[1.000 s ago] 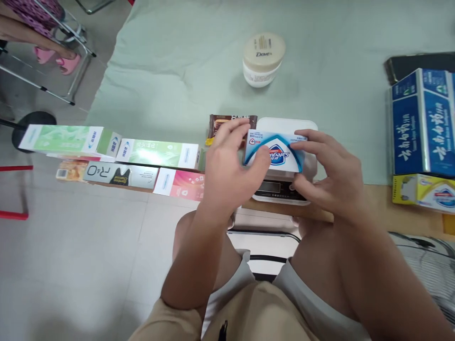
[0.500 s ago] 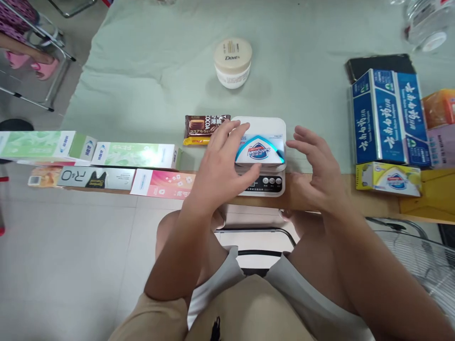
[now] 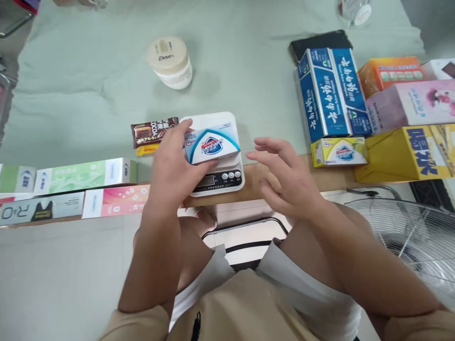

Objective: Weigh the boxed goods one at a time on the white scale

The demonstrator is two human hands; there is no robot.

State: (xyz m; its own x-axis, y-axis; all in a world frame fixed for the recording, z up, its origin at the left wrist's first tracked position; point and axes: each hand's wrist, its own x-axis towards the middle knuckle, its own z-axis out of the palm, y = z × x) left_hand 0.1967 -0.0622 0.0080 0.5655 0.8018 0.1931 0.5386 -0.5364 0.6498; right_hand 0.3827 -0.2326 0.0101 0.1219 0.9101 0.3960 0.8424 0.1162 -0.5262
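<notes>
A white and blue Safeguard soap box (image 3: 213, 145) sits over the pan of a white kitchen scale (image 3: 229, 118). My left hand (image 3: 174, 163) is closed around the box's left end, thumb along the near side and fingers at the far side. Whether the box rests fully on the pan I cannot tell. To the right of the scale, my right hand (image 3: 284, 173) hangs open above the table edge, its fingers apart and holding nothing. A brown cocoa biscuit pack (image 3: 151, 134) lies left of the scale, partly behind my left hand.
A Dove jar (image 3: 170, 64) stands beyond the scale. Blue toothpaste boxes (image 3: 334, 94), a yellow soap box (image 3: 339, 152) and a larger yellow box (image 3: 394, 154) are at right. Green cartons (image 3: 81, 176) and a pink carton (image 3: 121, 200) line the left edge. A fan (image 3: 415, 241) stands lower right.
My left hand has closed on the soap box's left end, and the box has turned slightly on the scale. My right hand stays apart from it. The view has swung to the right.
</notes>
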